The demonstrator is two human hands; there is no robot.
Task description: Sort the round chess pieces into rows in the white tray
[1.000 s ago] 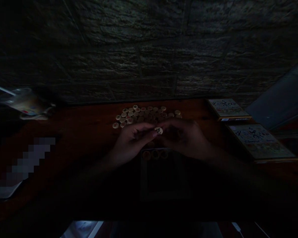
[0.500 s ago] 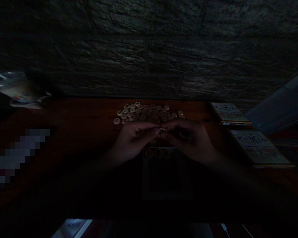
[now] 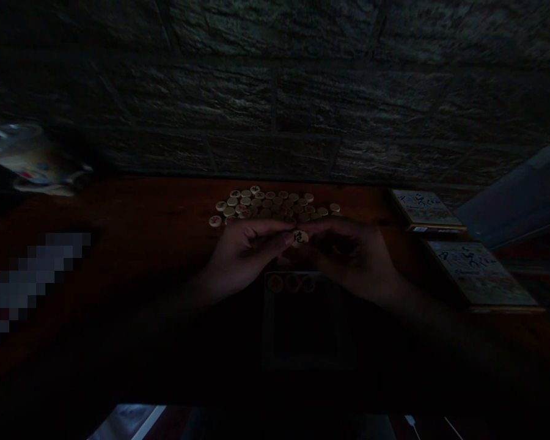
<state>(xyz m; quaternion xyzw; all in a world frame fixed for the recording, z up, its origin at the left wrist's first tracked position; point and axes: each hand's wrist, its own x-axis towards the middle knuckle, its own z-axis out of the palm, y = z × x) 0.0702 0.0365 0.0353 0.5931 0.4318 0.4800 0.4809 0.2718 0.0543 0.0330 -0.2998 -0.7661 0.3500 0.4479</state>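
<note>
Seemingly so its marked face is left uncovered, a game piece [image 3: 300, 238] is pinched by thumb and forefinger of the left hand [image 3: 242, 253], between pile [image 3: 266, 203] and tray [image 3: 269, 330], though whether the curled right hand [image 3: 369, 256] also grips it cannot be told.

One Chinese chess piece [image 3: 300, 238] sits between the fingertips of your left hand [image 3: 238, 256] and right hand [image 3: 360, 256].
It is a pale, round disc, tilted so that its face with a dark character shows to you; your left thumb meets its left edge, your right fingertips its upper right. Beyond your hands, the loose pieces [image 3: 245, 200] lie crowded on the tabletop, some with red or dark characters, others showing plain tops. Nearer you, three pieces [image 3: 292, 283] stand in a row, side by side, along the far edge of a dim rectangular tray [image 3: 266, 330].
</note>
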